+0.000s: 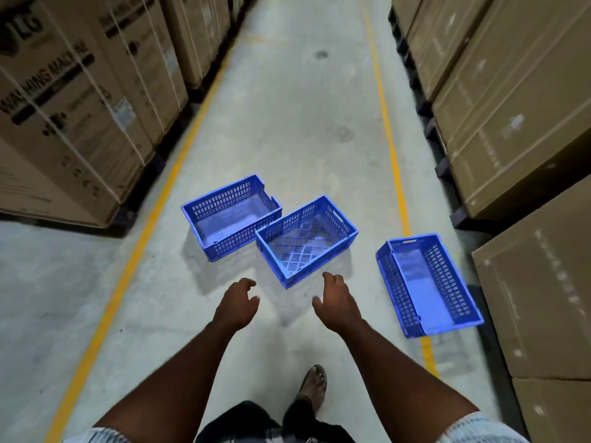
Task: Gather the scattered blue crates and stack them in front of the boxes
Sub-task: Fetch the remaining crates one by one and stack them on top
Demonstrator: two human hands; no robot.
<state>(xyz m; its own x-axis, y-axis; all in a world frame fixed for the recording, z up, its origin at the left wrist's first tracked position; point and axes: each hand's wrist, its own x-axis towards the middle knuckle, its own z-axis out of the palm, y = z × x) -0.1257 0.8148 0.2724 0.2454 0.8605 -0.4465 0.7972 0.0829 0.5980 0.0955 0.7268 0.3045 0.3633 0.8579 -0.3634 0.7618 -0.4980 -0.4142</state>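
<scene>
Both hands reach forward in the lower middle of the head view and hold nothing: the left hand (238, 303) and the right hand (335, 302) each have their fingers loosely curled and relaxed, thumbs apart from the fingers, palms turned roughly toward each other. They hang just short of the middle crate (275, 251), which sits at the centre of the frame on the concrete floor (303, 123), open side up, with one corner pointing at the gap between the hands; neither hand touches it. Its far left corner lies right against the left crate (224, 199), also upright and empty, a little higher and to the left. The right crate (444, 276) lies well apart at centre right, across a yellow line (388, 132), and looks tipped toward the cardboard boxes (511, 107) along the right edge. More cardboard boxes printed with washing-machine lettering (73, 100) fill the upper left. A sandalled foot (315, 383) stands on the floor at bottom centre, between the forearms.
</scene>
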